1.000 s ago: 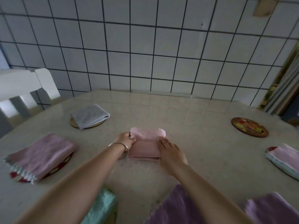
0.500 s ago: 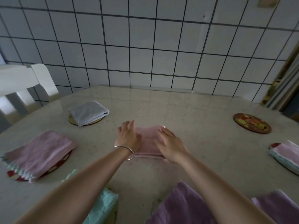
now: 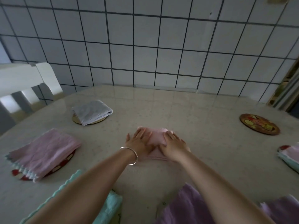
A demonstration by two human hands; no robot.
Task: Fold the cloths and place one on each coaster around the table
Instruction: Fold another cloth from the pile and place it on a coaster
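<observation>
- Pink cloth (image 3: 156, 137) lies folded mid-surface, well in from every edge; both my hands are flat on top of it.
- Left hand (image 3: 138, 142) covers its left half, fingers straight and spread, pressing, gripping nothing. A bangle (image 3: 131, 155) sits on that wrist.
- Right hand (image 3: 174, 143) covers the right half, fingers straight too, palm down, nothing pinched.
- Handling call: terry-type fabric, so light, soft and floppy, no stiffness. The fold should spring open if lifted by one layer. Not fragile, and it should not slide much on the glossy surface (image 3: 202, 151) while pressed.
- Where I'd take hold: pinch through all layers at the near folded edge, or slide fingers under both short sides and lift it as a packet, keeping it level.
- Likely target: the bare coaster (image 3: 259, 126) toward the far right edge, the only one in view with nothing on it.
- Already dressed: grey cloth (image 3: 92, 112) on a coaster near the far left edge, pink-lilac cloth (image 3: 44, 151) on a red coaster (image 3: 58, 166) at the left edge, and a cloth (image 3: 289, 156) at the right edge over what looks like a coaster, partly out of frame.
- Near edge: teal cloth (image 3: 111, 206) under my left forearm and purple cloths (image 3: 186, 206). Probably not yet placed, but the view is blurred and my arms block it.
</observation>
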